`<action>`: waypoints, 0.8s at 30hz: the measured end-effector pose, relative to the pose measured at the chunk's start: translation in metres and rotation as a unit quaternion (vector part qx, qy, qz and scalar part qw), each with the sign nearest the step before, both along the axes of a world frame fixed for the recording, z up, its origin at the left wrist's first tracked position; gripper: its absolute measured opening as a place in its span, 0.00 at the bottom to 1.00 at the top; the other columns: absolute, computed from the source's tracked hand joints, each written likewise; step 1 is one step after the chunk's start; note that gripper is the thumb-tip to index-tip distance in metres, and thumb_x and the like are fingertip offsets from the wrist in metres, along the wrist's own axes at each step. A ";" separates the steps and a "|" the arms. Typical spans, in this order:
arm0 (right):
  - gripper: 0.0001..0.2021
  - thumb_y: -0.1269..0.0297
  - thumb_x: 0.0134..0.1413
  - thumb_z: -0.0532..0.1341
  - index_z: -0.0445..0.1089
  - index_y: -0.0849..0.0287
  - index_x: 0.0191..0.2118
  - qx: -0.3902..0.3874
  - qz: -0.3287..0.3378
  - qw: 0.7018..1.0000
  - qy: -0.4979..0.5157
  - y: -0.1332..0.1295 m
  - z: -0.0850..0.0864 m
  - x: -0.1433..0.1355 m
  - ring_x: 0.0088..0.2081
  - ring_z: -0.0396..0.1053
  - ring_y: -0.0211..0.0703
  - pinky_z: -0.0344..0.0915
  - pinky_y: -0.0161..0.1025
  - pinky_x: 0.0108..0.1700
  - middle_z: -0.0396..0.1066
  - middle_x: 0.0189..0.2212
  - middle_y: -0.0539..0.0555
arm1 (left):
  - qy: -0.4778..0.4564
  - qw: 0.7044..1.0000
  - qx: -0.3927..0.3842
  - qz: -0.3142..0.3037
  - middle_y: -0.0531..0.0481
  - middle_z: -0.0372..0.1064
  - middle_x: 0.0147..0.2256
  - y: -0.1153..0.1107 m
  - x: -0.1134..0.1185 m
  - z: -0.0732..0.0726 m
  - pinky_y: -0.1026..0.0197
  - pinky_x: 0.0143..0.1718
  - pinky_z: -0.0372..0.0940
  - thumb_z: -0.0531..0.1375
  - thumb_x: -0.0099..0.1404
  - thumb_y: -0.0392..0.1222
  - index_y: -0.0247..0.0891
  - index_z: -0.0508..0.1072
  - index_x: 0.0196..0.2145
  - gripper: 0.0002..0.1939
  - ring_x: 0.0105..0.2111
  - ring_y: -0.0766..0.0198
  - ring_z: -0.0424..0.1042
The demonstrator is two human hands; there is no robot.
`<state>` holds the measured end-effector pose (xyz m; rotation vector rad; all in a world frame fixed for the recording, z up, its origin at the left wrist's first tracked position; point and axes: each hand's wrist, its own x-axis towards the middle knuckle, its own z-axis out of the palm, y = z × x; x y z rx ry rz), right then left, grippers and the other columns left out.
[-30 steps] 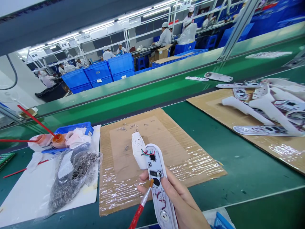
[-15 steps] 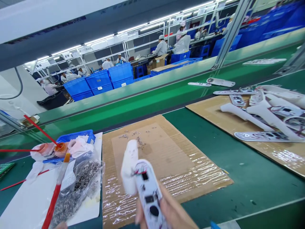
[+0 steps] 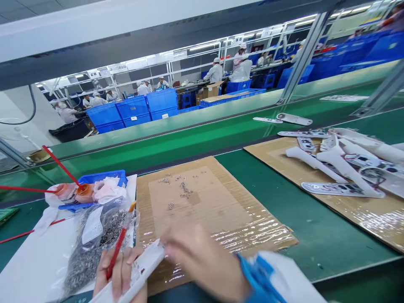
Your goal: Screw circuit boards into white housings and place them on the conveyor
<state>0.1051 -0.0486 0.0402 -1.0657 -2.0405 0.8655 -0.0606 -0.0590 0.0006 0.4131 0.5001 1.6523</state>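
My left hand [image 3: 121, 269] is closed around a white plastic housing [image 3: 143, 267] at the bottom of the view, with a red-handled brush [image 3: 117, 250] also held between its fingers. The brush's orange tip points up. My right hand [image 3: 202, 256], blurred by motion, reaches over the cardboard sheet [image 3: 261, 219], its fingertips at the upper end of the housing. Whether they grip it or something small is unclear. Small screws [image 3: 183, 187] lie scattered on the cardboard. To its left is a clear bag of screws [image 3: 85, 256].
A blue tray [image 3: 121, 176] with orange pots [image 3: 84, 193] and red-handled brushes stands at the left. White housings with electronics [image 3: 334, 188] are piled on another cardboard sheet [image 3: 344, 208] at the right. Behind runs a green belt [image 3: 189, 136]; people in white work farther back.
The housing and brush are now together in my left hand, lower in view. My right hand has moved up and across to the housing's end. The view has shifted slightly.
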 end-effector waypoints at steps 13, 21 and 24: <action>0.07 0.68 0.54 0.55 0.66 0.67 0.30 0.081 -0.024 0.877 -0.472 0.110 -0.041 0.043 0.35 0.65 0.37 0.63 0.40 0.38 0.67 0.32 0.53 | -0.216 0.965 -0.146 0.019 0.63 0.37 0.11 -0.012 -0.007 0.037 0.75 0.19 0.58 0.42 0.61 0.30 0.39 0.53 0.22 0.12 0.09 0.75 0.45; 0.06 0.71 0.50 0.56 0.67 0.70 0.29 0.084 -0.034 0.888 -0.450 0.111 -0.030 0.038 0.33 0.67 0.40 0.64 0.40 0.34 0.68 0.30 0.57 | -0.097 0.995 -0.014 -0.033 0.64 0.53 0.10 -0.015 -0.010 0.015 0.71 0.21 0.59 0.47 0.58 0.25 0.39 0.60 0.25 0.11 0.11 0.73 0.53; 0.04 0.77 0.45 0.56 0.68 0.70 0.26 0.093 -0.004 0.915 -0.392 0.089 -0.014 0.034 0.31 0.67 0.42 0.63 0.37 0.32 0.69 0.26 0.59 | -0.082 0.996 -0.001 -0.029 0.65 0.53 0.10 -0.015 -0.012 0.008 0.71 0.20 0.57 0.50 0.57 0.26 0.40 0.61 0.24 0.10 0.09 0.73 0.50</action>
